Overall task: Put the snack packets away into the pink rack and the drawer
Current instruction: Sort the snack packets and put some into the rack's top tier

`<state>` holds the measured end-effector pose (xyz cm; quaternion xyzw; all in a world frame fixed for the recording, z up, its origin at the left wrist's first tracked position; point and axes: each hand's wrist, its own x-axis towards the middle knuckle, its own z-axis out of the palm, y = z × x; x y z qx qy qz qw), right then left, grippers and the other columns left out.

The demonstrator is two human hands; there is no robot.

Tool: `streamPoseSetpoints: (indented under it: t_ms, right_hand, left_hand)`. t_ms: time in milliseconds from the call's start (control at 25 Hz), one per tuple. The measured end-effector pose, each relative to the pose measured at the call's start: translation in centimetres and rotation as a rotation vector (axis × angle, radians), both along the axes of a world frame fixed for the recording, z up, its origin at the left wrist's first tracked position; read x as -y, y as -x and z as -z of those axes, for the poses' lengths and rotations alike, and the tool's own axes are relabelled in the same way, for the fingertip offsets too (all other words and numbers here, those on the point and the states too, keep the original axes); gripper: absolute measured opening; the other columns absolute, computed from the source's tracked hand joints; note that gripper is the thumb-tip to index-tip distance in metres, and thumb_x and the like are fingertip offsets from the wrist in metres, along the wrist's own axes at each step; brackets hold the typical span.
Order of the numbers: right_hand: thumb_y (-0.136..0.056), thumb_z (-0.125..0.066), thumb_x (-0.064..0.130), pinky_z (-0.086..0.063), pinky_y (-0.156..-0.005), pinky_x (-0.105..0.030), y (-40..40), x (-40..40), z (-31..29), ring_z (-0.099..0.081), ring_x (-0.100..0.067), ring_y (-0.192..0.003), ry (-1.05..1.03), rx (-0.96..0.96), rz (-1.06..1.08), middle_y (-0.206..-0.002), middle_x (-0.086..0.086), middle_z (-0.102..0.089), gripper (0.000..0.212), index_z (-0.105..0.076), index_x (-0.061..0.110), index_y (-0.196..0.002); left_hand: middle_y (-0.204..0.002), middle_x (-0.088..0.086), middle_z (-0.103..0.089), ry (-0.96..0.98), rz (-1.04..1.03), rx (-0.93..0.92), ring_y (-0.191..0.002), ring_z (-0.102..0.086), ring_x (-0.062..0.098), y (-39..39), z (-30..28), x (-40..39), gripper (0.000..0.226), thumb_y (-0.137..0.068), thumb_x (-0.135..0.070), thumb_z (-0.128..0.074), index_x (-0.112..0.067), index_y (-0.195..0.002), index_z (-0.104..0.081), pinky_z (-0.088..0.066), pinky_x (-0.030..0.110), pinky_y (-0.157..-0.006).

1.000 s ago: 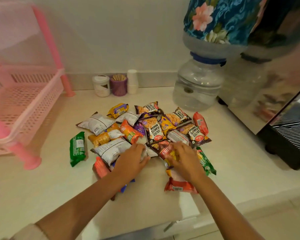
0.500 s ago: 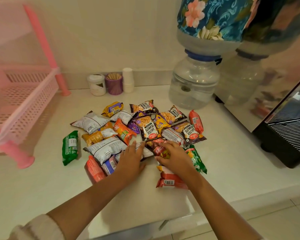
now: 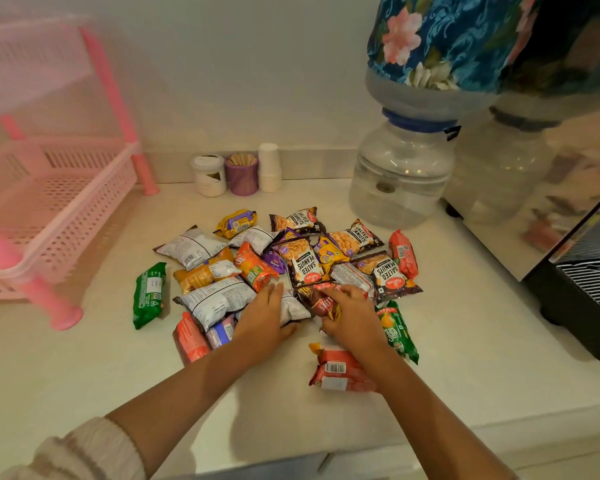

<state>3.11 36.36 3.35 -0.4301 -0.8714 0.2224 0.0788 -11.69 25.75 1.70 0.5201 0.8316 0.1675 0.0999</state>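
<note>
A heap of snack packets (image 3: 302,258) lies on the cream counter (image 3: 84,368), among them salted peanut bags, white bags and orange packs. My left hand (image 3: 262,318) rests flat with straight fingers on a white packet (image 3: 293,308) at the heap's near edge. My right hand (image 3: 350,315) curls its fingers round a dark red packet (image 3: 321,299). A green packet (image 3: 149,294) lies apart at the left. The pink rack (image 3: 52,216) stands at the far left, its lower basket bare. The drawer is not in view.
Behind the heap stand a white jar (image 3: 209,174), a purple cup of sticks (image 3: 242,174) and stacked white cups (image 3: 269,167). A water bottle dispenser (image 3: 404,171) with a floral cover and a steel appliance (image 3: 548,216) fill the right side.
My right hand has curled onto the dark red packet. My left hand has slid slightly forward over the white packet. The camera has shifted a little.
</note>
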Motion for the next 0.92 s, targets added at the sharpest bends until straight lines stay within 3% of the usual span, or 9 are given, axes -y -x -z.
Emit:
streamPoseSetpoints:
  t_ms: [200, 360, 480, 600, 760, 840, 920]
  right_hand:
    - [-0.076, -0.068, 0.02, -0.046, -0.094, -0.036, -0.2, -0.7, -0.2, -0.047, -0.028, -0.116, 0.081, -0.171, 0.014, -0.133, -0.006, -0.044, 0.058, -0.051, 0.034, -0.129]
    - [-0.078, -0.065, 0.008, -0.048, -0.077, -0.019, -0.8, -1.6, -1.3, -0.057, -0.009, -0.092, 0.357, -0.455, 0.081, -0.119, -0.002, -0.056, 0.049, -0.058, 0.033, -0.119]
    - [-0.087, -0.056, 0.006, -0.051, -0.09, -0.036, -0.8, -1.9, -1.8, -0.058, -0.017, -0.102, 0.618, -0.585, 0.183, -0.126, -0.005, -0.058, 0.042, -0.056, 0.034, -0.119]
    - [-0.091, -0.055, 0.015, -0.054, -0.077, -0.042, -0.4, -1.5, -3.1, -0.059, -0.024, -0.105, 0.844, -0.636, 0.269, -0.124, -0.004, -0.059, 0.038, -0.053, 0.032, -0.125]
    - [-0.091, -0.055, 0.017, -0.054, -0.061, -0.034, 1.6, -1.2, -6.7, -0.066, -0.018, -0.09, 0.845, -0.716, 0.174, -0.114, -0.002, -0.063, 0.035, -0.054, 0.033, -0.123]
    - [-0.088, -0.059, 0.016, -0.052, -0.053, -0.028, 3.5, -0.7, -9.4, -0.068, -0.01, -0.075, 0.82, -0.757, 0.085, -0.106, -0.001, -0.065, 0.033, -0.06, 0.037, -0.113]
    - [-0.085, -0.063, 0.015, -0.052, -0.051, -0.026, 5.7, -0.3, -12.4, -0.069, -0.009, -0.075, 0.788, -0.772, 0.002, -0.098, 0.005, -0.069, 0.033, -0.065, 0.046, -0.097]
  left_hand:
    - [-0.153, 0.012, -0.021, 0.062, 0.028, -0.078, -0.137, -0.027, 0.028, 0.2, -0.1, -0.3, 0.089, -0.084, -0.048, -0.057, -0.012, -0.147, -0.005, -0.029, 0.039, -0.109]
    - [-0.149, 0.014, -0.03, -0.009, -0.044, 0.079, -0.134, -0.032, 0.029, 0.8, -1.2, -1.3, 0.084, -0.088, -0.037, -0.058, -0.012, -0.147, -0.004, -0.032, 0.038, -0.105]
    - [-0.148, 0.012, -0.033, -0.126, -0.084, 0.189, -0.134, -0.032, 0.027, 0.9, -2.1, -1.3, 0.074, -0.09, -0.032, -0.056, -0.014, -0.147, -0.012, -0.031, 0.037, -0.106]
    - [-0.148, 0.007, -0.035, -0.233, -0.084, 0.207, -0.135, -0.033, 0.023, 1.2, -3.0, 0.1, 0.065, -0.092, -0.032, -0.053, -0.017, -0.145, -0.019, -0.029, 0.033, -0.106]
    - [-0.148, 0.001, -0.036, -0.419, -0.037, 0.222, -0.135, -0.032, 0.017, 2.2, -6.5, 2.0, 0.057, -0.093, -0.033, -0.049, -0.02, -0.143, -0.026, -0.027, 0.033, -0.111]
    - [-0.146, 0.001, -0.038, -0.522, -0.035, 0.183, -0.134, -0.033, 0.015, 3.1, -9.4, 2.7, 0.054, -0.093, -0.032, -0.049, -0.02, -0.142, -0.029, -0.028, 0.033, -0.111]
    - [-0.137, 0.006, -0.046, -0.593, -0.031, 0.074, -0.126, -0.041, 0.019, 4.6, -12.7, 3.3, 0.05, -0.094, -0.031, -0.048, -0.018, -0.14, -0.034, -0.031, 0.028, -0.105]
